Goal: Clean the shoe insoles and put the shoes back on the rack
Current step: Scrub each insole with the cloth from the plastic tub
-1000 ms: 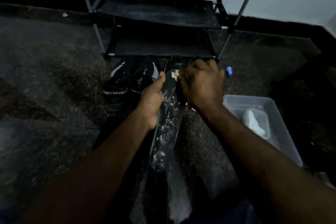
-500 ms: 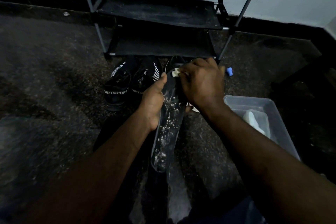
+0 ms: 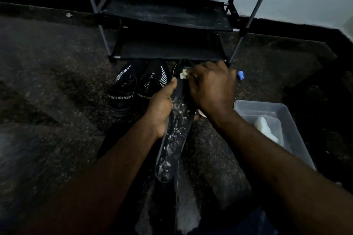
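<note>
Barely any change: fingers of my right hand (image 3: 212, 89) still pinch the white scrap (image 3: 184, 73) at the far end of the insole (image 3: 172, 143), those of my left hand (image 3: 162, 108) grip its edge; scrubbing unfinished, shoes (image 3: 124, 91) waiting left of both

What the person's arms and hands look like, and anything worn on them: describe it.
Both are bare: the left hand and right hand wear no gloves, and the left forearm and right forearm show no sleeves. No watch, band or ring is visible in this dim view.
</note>
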{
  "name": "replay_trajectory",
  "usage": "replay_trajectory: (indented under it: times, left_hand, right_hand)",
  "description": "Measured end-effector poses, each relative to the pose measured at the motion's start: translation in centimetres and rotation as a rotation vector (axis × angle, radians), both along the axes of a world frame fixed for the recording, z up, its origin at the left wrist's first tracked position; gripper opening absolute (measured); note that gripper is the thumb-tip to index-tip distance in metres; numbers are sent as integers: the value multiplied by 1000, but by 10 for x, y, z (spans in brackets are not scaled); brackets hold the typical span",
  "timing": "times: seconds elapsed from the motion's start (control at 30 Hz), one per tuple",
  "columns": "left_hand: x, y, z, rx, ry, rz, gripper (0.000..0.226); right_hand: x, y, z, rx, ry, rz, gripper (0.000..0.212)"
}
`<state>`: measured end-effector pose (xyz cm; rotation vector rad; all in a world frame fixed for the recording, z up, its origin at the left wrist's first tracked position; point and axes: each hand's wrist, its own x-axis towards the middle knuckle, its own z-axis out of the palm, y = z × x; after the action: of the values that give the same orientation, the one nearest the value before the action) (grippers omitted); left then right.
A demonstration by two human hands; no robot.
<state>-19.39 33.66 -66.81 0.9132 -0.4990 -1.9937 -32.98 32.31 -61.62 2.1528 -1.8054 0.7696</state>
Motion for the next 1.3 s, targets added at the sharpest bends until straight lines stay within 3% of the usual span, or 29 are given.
replay_trajectory:
  times: [0.23, 0.47, 0.77, 1.0, 1.3]
  left_hand:
    - [15, -14, -7, -26, 2, 144, 75]
    - [-7, 0, -9, -31, 9, 84, 62]
    - [11, -13, -16, -1, -16, 206, 71]
    - [8, -10, -4, -53, 2, 167, 57]
    - [21, -19, -21, -56, -41, 181, 75]
  right_hand:
    - [2, 22, -22, 109, 60, 116, 19]
    - [6, -4, -5, 61, -68, -42, 21]
    - [11, 21, -29, 145, 24, 103, 23]
    - [16, -6, -12, 78, -143, -31, 15]
    - [32, 20, -32, 148, -169, 72, 18]
